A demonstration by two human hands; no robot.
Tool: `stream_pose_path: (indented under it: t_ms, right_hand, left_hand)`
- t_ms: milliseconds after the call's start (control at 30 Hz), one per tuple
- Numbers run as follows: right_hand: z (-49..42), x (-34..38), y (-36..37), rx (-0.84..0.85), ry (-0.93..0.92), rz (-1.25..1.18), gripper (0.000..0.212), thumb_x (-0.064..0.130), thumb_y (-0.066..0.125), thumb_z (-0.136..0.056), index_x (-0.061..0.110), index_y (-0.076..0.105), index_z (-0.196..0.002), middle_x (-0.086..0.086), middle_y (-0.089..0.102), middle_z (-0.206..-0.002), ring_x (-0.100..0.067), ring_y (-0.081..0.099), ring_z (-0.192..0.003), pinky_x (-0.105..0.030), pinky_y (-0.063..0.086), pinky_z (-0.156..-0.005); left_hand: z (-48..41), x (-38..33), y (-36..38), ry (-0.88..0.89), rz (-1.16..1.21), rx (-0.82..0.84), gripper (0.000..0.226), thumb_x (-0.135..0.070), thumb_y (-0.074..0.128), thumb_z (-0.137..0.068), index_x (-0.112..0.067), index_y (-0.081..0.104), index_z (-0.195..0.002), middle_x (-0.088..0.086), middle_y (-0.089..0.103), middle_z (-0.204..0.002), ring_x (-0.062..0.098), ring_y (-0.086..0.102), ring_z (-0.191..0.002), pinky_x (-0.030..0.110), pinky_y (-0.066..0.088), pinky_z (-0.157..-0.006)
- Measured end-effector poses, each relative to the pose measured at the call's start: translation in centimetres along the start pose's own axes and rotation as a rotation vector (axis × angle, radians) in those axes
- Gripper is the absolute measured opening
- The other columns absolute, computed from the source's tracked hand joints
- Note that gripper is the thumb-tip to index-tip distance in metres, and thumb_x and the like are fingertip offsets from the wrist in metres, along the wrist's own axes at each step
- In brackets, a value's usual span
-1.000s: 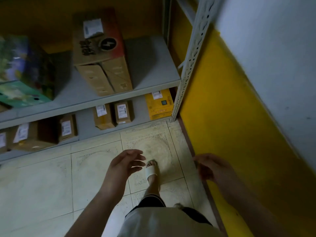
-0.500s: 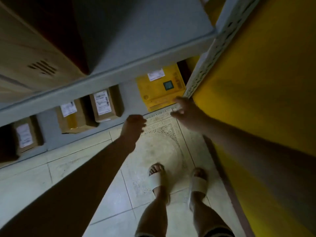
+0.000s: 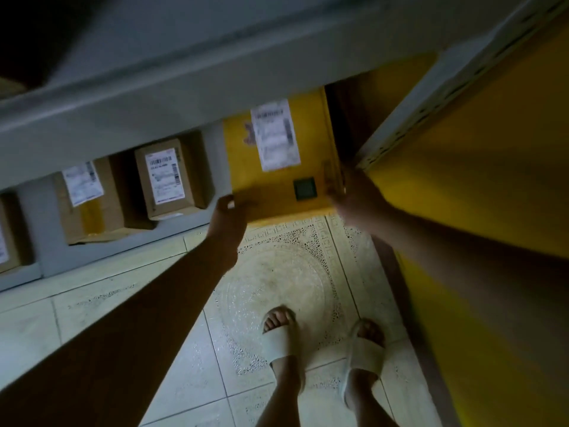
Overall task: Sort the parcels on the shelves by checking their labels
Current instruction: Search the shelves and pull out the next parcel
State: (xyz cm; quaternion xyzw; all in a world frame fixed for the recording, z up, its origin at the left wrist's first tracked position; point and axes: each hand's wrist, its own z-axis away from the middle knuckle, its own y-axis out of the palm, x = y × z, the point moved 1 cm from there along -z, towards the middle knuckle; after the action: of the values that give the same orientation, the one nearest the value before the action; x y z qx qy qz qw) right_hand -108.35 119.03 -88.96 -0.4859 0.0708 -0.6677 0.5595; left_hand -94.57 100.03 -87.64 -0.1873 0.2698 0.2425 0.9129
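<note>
Boxes of brown card stand in a row on the bottom shelf at the left, each with a white label facing up. One is cut off by the picture's edge, and the one furthest right is just left of the yellow parcel. A grey upper shelf overhangs them all. The left hand pinches the parcel's near left corner, thumb on top, its other fingers hidden below. The parcel lies flat at the right end of the bottom shelf, with a white label and a small dark square on its top face. The right hand is against the parcel's near right corner. It is blurred, so I cannot tell how far its fingers curl or whether they grip. Right of it rise a perforated post and a yellow wall. Below, two feet in pale sandals stand on the tiled floor.
</note>
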Motion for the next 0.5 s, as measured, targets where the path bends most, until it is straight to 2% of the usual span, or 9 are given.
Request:
stream_pose_path:
  t_ms: [33, 100, 133, 167, 200, 233, 300, 400, 500]
  right_hand:
    - [1.2, -0.8, 0.8, 0.008, -0.021, 0.048, 0.048, 0.037, 0.052, -0.102, 0.021, 0.036, -0.144, -0.002, 0.055, -0.116, -0.010, 0.058, -0.081, -0.029, 0.053, -0.060]
    - [1.9, -1.7, 1.9, 0.028, 0.007, 0.129, 0.060, 0.064, 0.047, -0.095, 0.027, 0.039, -0.141, 0.000, 0.056, -0.112, -0.011, 0.057, -0.093, -0.033, 0.053, -0.073]
    - [1.9, -2.0, 2.3, 0.042, 0.050, 0.098, 0.065, 0.073, 0.042, -0.090, 0.027, 0.041, -0.136, 0.001, 0.059, -0.104, -0.016, 0.063, -0.091, -0.037, 0.056, -0.074]
    - [2.1, -1.9, 2.5, 0.054, 0.098, 0.025, 0.065, 0.075, 0.041, -0.090, 0.027, 0.042, -0.134, 0.001, 0.061, -0.096, -0.019, 0.067, -0.084, -0.040, 0.059, -0.071]
    - [2.7, -1.6, 2.6, 0.066, 0.146, -0.075, 0.060, 0.068, 0.046, -0.094, 0.025, 0.041, -0.136, 0.002, 0.062, -0.095, -0.021, 0.068, -0.081, -0.043, 0.061, -0.070]
    - [3.4, -1.6, 2.9, 0.087, 0.183, -0.160, 0.055, 0.058, 0.051, -0.097, 0.024, 0.039, -0.139, 0.001, 0.064, -0.103, -0.023, 0.069, -0.084, -0.047, 0.063, -0.071]
    - [6.2, -1.7, 3.2, 0.150, 0.244, -0.308, 0.051, 0.045, 0.056, -0.099, 0.024, 0.037, -0.142, -0.004, 0.059, -0.129, -0.026, 0.067, -0.097, -0.052, 0.063, -0.074]
    - [12.7, -1.5, 3.8, 0.222, 0.345, -0.513, 0.054, 0.043, 0.060, -0.096, 0.032, 0.036, -0.143, -0.006, 0.047, -0.147, -0.034, 0.059, -0.122, -0.050, 0.064, -0.074]
    - [20.6, -0.9, 3.5, 0.202, 0.330, -0.613, 0.058, 0.047, 0.061, -0.094, 0.040, 0.035, -0.145, -0.006, 0.047, -0.150, -0.035, 0.056, -0.129, -0.051, 0.063, -0.076]
  left_hand:
    - [0.7, 0.8, -0.7, -0.036, -0.012, 0.027, 0.039, -0.012, 0.059, -0.099, -0.016, 0.052, -0.137, 0.002, 0.061, -0.119, 0.022, 0.058, -0.110, 0.037, 0.047, -0.098]
    - [0.9, 2.3, -1.3, -0.053, -0.089, 0.091, 0.043, -0.018, 0.059, -0.100, -0.017, 0.050, -0.143, -0.002, 0.059, -0.117, 0.023, 0.056, -0.111, 0.037, 0.045, -0.095]
    - [0.8, 2.9, -1.3, -0.037, -0.115, 0.095, 0.043, -0.020, 0.059, -0.101, -0.018, 0.051, -0.143, -0.003, 0.059, -0.118, 0.023, 0.055, -0.113, 0.037, 0.042, -0.094]
    - [0.9, 3.2, -1.3, -0.015, -0.126, 0.080, 0.043, -0.021, 0.060, -0.101, -0.019, 0.052, -0.144, -0.004, 0.060, -0.119, 0.022, 0.055, -0.113, 0.036, 0.040, -0.093]
    - [1.1, 3.5, -1.2, 0.001, -0.131, 0.052, 0.044, -0.021, 0.060, -0.101, -0.020, 0.053, -0.144, -0.005, 0.059, -0.121, 0.021, 0.054, -0.112, 0.035, 0.038, -0.093]
    - [1.7, 3.8, -1.3, 0.007, -0.135, 0.024, 0.044, -0.021, 0.059, -0.102, -0.021, 0.052, -0.146, -0.004, 0.060, -0.123, 0.021, 0.054, -0.112, 0.034, 0.039, -0.095]
    - [4.0, 4.8, -1.8, 0.030, -0.152, -0.007, 0.044, -0.025, 0.057, -0.103, -0.025, 0.052, -0.146, -0.001, 0.062, -0.133, 0.024, 0.056, -0.120, 0.041, 0.043, -0.108]
    - [9.0, 7.2, -3.2, 0.062, -0.151, 0.001, 0.038, -0.030, 0.055, -0.104, -0.025, 0.056, -0.142, -0.001, 0.066, -0.134, 0.024, 0.059, -0.124, 0.049, 0.042, -0.113]
    - [15.6, 9.8, -4.7, 0.051, -0.065, 0.070, 0.027, -0.029, 0.055, -0.104, -0.030, 0.060, -0.131, -0.012, 0.068, -0.118, 0.013, 0.062, -0.112, 0.038, 0.043, -0.105]
